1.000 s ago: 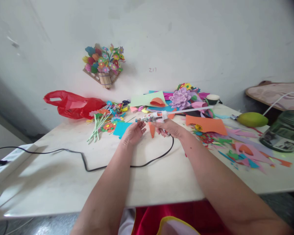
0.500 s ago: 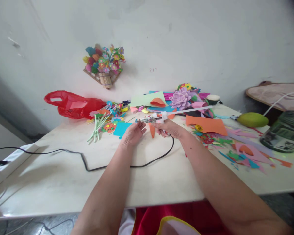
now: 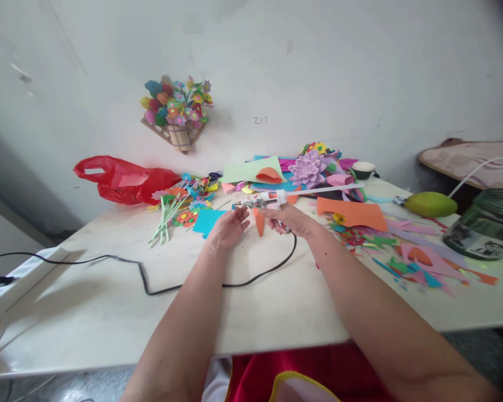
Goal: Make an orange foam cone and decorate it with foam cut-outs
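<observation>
Left of frame: red bag (image 3: 128,187) is lying slumped on the bench (image 3: 109,324); something pale is showing through, not identifiable. Upper left: stick holder (image 3: 179,138) is hanging on the wall (image 3: 251,61), carrying colourful flowers (image 3: 176,104). Centre: left hand (image 3: 227,228) is resting half-curled at the front end of the glue gun (image 3: 270,196); cannot tell whether its grip is pinching anything. Gun is pointing left, roughly level, a long white glue stick (image 3: 331,189) protruding behind. Judged light and stiff, nozzle possibly hot; best held by the handle. Right hand (image 3: 290,219) is holding there, grip closed around it. Right edge: greenish glass jar (image 3: 484,223) is standing; contents unclear.
</observation>
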The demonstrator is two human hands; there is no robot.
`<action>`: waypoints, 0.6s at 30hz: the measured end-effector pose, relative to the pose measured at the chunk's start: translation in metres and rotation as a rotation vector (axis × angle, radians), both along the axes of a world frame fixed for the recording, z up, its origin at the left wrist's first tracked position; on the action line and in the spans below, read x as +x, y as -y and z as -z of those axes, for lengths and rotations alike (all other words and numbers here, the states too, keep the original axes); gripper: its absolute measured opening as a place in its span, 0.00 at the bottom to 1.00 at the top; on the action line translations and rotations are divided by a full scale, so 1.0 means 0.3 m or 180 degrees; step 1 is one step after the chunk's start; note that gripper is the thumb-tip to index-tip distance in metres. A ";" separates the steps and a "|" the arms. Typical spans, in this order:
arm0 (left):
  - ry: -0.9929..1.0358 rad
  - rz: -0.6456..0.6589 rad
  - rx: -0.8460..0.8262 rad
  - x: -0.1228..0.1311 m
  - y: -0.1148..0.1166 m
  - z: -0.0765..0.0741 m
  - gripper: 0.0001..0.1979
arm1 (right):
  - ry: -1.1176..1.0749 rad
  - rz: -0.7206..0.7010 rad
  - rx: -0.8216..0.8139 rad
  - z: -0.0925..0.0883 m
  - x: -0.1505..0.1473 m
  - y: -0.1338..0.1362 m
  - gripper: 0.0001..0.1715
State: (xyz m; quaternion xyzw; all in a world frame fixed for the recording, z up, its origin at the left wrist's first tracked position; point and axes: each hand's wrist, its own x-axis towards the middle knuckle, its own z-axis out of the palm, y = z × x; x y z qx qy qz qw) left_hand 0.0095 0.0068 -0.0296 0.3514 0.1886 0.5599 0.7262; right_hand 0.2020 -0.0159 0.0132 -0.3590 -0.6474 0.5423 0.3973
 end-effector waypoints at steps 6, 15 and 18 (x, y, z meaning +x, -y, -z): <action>-0.0069 -0.0051 0.0001 0.002 0.005 -0.006 0.03 | -0.0114 0.0033 0.0006 -0.003 0.000 0.005 0.20; 0.0019 -0.0100 0.0014 0.000 0.004 -0.010 0.05 | -0.0074 -0.0035 -0.0124 -0.016 0.001 0.017 0.21; 0.0017 -0.0101 0.0027 0.001 0.004 -0.010 0.04 | -0.0039 -0.0049 -0.0109 -0.017 -0.001 0.020 0.21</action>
